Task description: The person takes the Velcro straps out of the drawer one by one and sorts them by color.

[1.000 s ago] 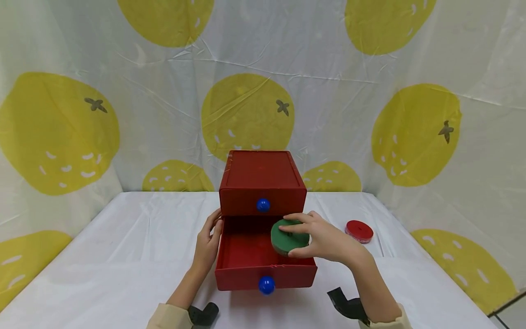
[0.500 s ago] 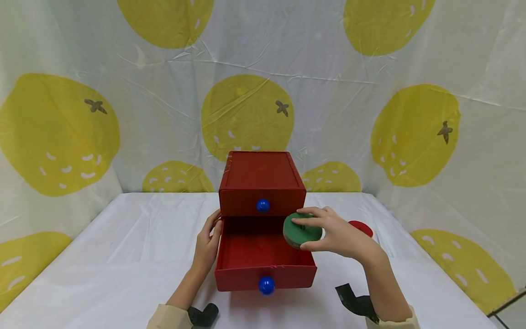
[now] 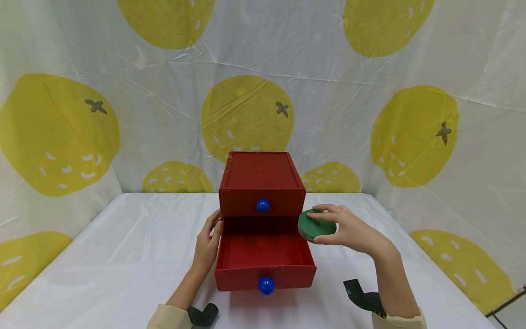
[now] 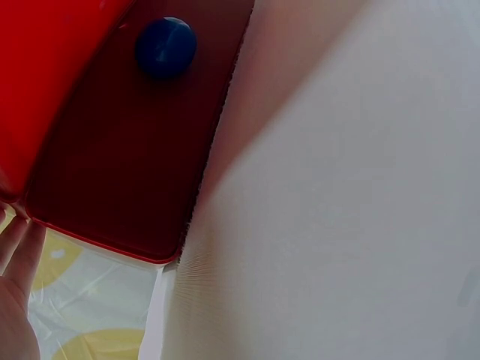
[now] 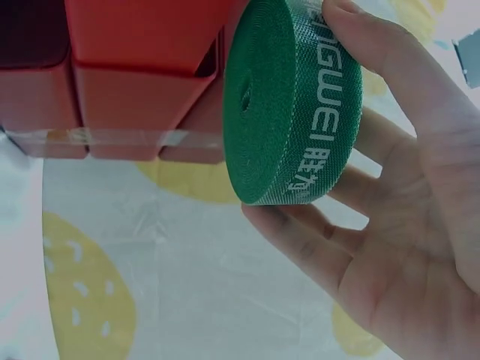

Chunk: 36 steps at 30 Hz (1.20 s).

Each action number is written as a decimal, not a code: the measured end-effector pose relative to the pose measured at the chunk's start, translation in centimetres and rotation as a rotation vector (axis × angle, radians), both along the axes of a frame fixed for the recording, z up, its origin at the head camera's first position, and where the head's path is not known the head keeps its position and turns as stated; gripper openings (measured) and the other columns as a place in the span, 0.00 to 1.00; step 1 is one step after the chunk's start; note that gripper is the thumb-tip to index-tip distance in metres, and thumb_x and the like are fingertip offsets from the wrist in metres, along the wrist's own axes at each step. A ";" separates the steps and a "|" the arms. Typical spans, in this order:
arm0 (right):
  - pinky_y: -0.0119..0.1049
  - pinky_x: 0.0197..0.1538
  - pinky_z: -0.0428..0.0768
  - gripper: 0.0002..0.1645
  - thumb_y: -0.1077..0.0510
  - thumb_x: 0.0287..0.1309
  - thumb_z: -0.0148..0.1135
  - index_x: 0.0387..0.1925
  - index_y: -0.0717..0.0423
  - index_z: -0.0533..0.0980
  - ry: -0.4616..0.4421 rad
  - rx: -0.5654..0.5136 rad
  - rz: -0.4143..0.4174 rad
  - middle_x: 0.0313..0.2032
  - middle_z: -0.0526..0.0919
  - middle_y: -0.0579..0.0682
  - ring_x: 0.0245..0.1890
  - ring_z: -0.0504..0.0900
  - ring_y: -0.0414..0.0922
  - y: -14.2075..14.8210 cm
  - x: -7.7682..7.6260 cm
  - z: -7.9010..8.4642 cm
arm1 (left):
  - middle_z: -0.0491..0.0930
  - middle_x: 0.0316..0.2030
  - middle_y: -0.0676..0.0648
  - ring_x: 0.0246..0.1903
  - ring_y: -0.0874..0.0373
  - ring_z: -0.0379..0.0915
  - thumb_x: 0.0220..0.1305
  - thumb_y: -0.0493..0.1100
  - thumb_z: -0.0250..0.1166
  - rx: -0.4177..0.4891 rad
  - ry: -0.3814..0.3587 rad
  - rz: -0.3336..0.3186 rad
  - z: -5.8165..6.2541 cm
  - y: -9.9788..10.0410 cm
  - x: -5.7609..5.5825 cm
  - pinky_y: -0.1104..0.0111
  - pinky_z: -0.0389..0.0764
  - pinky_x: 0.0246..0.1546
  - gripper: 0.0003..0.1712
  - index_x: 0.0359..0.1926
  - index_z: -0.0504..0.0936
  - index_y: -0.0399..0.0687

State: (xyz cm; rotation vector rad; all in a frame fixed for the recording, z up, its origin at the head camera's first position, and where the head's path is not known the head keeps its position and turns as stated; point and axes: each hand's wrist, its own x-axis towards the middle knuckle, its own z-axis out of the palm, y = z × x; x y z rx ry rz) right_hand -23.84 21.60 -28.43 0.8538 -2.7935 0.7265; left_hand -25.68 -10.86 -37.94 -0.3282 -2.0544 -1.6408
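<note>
In my right hand (image 3: 349, 228) is a green roll of hook-and-loop tape (image 5: 259, 105), pinched by its edge between thumb and fingers. White lettering runs round its rim. In the head view the roll hangs just right of the pulled-out lower drawer (image 3: 265, 278) of a small red cabinet (image 3: 262, 171). My left hand (image 3: 207, 244) rests against the cabinet's left side, its fingers extended along it. Only part of that hand (image 4: 19, 292) shows in the left wrist view. The drawer's inside holds nothing that I can see.
The upper drawer (image 3: 242, 203) is closed and has a blue knob (image 3: 263, 205). Another blue knob (image 3: 266, 285) is on the lower drawer's front. A white cloth (image 3: 135, 246) covers the table, and a lemon-patterned curtain (image 3: 164, 114) hangs behind.
My right hand has carried the green roll rightward and slightly up, from over the open drawer to beside it. A red roll seen earlier on the table is now hidden. My left hand stays put.
</note>
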 end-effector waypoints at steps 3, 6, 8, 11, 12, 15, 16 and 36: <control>0.33 0.41 0.73 0.33 0.44 0.47 0.66 0.55 0.51 0.73 -0.009 -0.010 -0.014 0.59 0.69 0.52 0.56 0.63 0.55 0.6 -0.1 -0.1 | 0.73 0.57 0.43 0.47 0.84 0.65 0.68 0.39 0.49 -0.002 0.001 0.001 0.0 0.0 0.0 0.81 0.73 0.43 0.20 0.60 0.68 0.45; 0.34 0.42 0.73 0.33 0.44 0.47 0.66 0.55 0.52 0.73 -0.009 -0.016 -0.022 0.59 0.69 0.53 0.56 0.62 0.56 1.1 -0.3 -0.1 | 0.72 0.57 0.43 0.47 0.84 0.65 0.68 0.39 0.49 0.000 -0.002 -0.002 0.0 0.0 0.0 0.82 0.73 0.44 0.21 0.61 0.68 0.44; 0.34 0.42 0.74 0.33 0.45 0.47 0.66 0.55 0.53 0.73 -0.012 -0.025 -0.027 0.58 0.69 0.54 0.55 0.63 0.56 1.4 -0.5 -0.2 | 0.72 0.57 0.43 0.47 0.84 0.65 0.68 0.39 0.49 0.002 -0.004 -0.005 -0.1 0.0 0.0 0.82 0.73 0.44 0.21 0.61 0.68 0.45; 0.33 0.41 0.75 0.33 0.47 0.47 0.67 0.55 0.55 0.73 -0.012 -0.038 -0.032 0.58 0.69 0.56 0.54 0.65 0.55 1.9 -0.8 -0.4 | 0.72 0.57 0.44 0.47 0.83 0.65 0.68 0.39 0.49 0.000 -0.008 -0.004 -0.1 0.0 0.0 0.81 0.73 0.44 0.21 0.61 0.68 0.45; 0.33 0.41 0.75 0.33 0.47 0.47 0.67 0.55 0.56 0.73 -0.012 -0.042 -0.035 0.57 0.70 0.56 0.53 0.67 0.55 2.1 -0.9 -0.5 | 0.72 0.57 0.44 0.47 0.83 0.65 0.68 0.40 0.49 -0.001 -0.010 -0.004 -0.1 0.0 0.0 0.81 0.73 0.44 0.21 0.61 0.67 0.45; 0.34 0.40 0.75 0.33 0.48 0.47 0.67 0.55 0.57 0.73 -0.028 -0.045 -0.060 0.57 0.69 0.58 0.53 0.67 0.55 2.6 -1.3 -0.9 | 0.72 0.58 0.44 0.47 0.84 0.65 0.68 0.40 0.49 -0.004 -0.017 0.000 -0.2 0.0 0.0 0.81 0.73 0.44 0.21 0.61 0.67 0.45; 0.34 0.40 0.75 0.33 0.48 0.47 0.67 0.55 0.57 0.73 -0.034 -0.044 -0.071 0.57 0.69 0.58 0.53 0.66 0.56 2.8 -1.4 -1.0 | 0.72 0.58 0.44 0.47 0.84 0.65 0.68 0.40 0.49 -0.004 -0.018 0.000 -0.2 0.0 0.1 0.81 0.73 0.44 0.21 0.61 0.67 0.45; 0.44 0.40 0.77 0.38 0.47 0.46 0.67 0.59 0.55 0.68 -0.140 -0.052 -0.224 0.59 0.62 0.62 0.53 0.59 0.60 5.6 -2.9 -2.9 | 0.72 0.58 0.44 0.47 0.83 0.65 0.68 0.40 0.49 -0.017 -0.007 0.001 -0.2 0.0 0.0 0.81 0.73 0.44 0.21 0.61 0.67 0.45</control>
